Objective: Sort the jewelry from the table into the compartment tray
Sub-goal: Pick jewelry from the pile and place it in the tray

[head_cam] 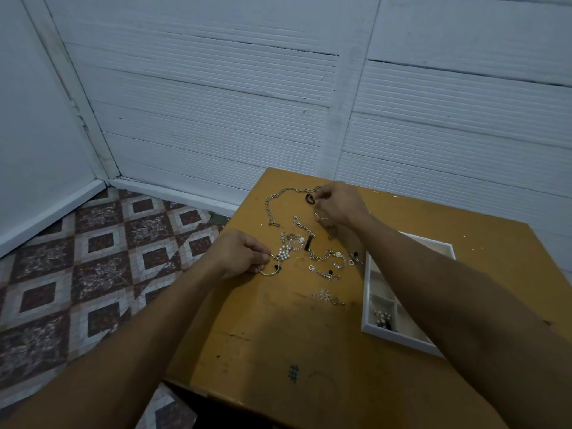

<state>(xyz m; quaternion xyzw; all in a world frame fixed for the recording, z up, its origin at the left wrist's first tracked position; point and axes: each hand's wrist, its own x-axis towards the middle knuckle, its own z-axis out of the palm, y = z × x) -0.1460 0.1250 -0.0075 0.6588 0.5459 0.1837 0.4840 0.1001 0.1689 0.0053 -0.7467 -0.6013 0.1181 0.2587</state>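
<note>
Jewelry point(322, 257) lies in a loose tangle on the table point(278, 335), just left of the tray point(368, 292). One near compartment of the tray already holds a pearl piece point(381, 317), and most of the sorting looks undone. The left hand point(244, 255) pinches a thin gold bangle point(268, 273) at the pile's left edge, where it touches a pearl cluster point(283, 253). The right hand point(339, 205), fingers curled, pinches a fine pale loop point(321, 215) at the far side, beside a dark ring point(309, 198) and a long chain point(275, 198). Snagging is the likely trouble. The pieces overlap, so lifting the bangle could drag the cluster along, and a hooked link could pull neighbours toward the table's left edge and onto the floor point(102, 258). A two-handed carry also risks dropping a piece into the wrong compartment. The chain is chunky metal links, limp and shiny. The pearls are small, round and bunched. The bangle is a stiff open curve. The tray is white with pale, square-walled cells. The table is worn ochre, scuffed and speckled.
</note>
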